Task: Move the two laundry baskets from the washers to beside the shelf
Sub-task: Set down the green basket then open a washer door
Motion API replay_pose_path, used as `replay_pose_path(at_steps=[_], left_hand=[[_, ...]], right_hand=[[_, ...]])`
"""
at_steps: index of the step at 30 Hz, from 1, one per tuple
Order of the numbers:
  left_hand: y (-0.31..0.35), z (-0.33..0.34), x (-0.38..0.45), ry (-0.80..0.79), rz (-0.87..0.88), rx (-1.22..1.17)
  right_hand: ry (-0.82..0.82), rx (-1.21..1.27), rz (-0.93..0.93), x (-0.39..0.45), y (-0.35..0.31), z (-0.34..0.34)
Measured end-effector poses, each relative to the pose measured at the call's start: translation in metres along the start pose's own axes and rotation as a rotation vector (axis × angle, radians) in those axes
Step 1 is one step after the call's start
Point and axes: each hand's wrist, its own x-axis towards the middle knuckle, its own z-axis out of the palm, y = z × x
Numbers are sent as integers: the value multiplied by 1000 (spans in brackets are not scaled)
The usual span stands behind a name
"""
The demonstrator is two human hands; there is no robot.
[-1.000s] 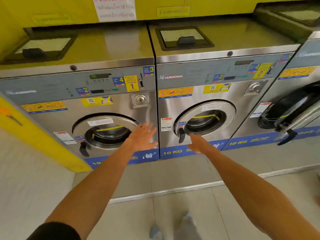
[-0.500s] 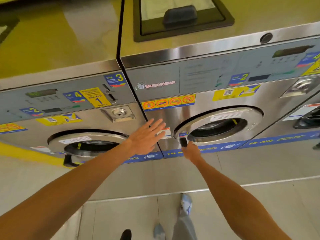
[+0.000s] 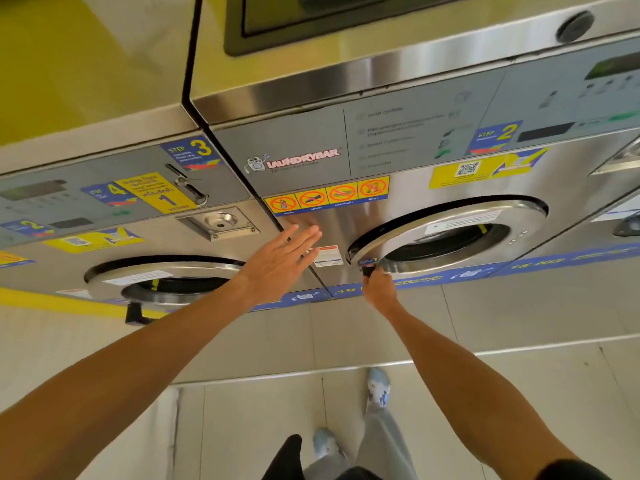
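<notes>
Closed in on the washers over the last second: they were well ahead of me then, now they fill the view and both arms reach the front panels. Right hand [image 3: 377, 287] has gone from hovering short of the door to curled around the black door handle [image 3: 367, 270] at the left edge of the middle washer's door [image 3: 446, 233] – clamped on it, thumb side hidden so grip depth unclear. Left hand [image 3: 280, 263] is open, fingers together and flat, over the seam between the left washer [image 3: 104, 216] and the middle one; can't tell if the palm is touching steel or just off it

Pose: both arms nearly straight, left angled in from the low left, right from the low right, hands near each other but apart. My shoes [image 3: 379, 386] sit below the right arm on the tiled floor [image 3: 242, 420]

Task read: no laundry baskets in view, no shelf either. Neither basket is in hand, so nothing is moved yet. This looks like a door step, not a carry. Beyond the right hand, a third washer [image 3: 623, 223] shows at the frame edge
</notes>
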Motion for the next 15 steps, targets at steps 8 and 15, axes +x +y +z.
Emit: replay_pose_path(at_steps=[8,15], left_hand=[[9,-7,1,-63,-69,63],[12,-23,-1,-187,-115,110]], right_hand=[[-12,-32,-38,-43,42,7],[49,-73,50,-94,107,6]])
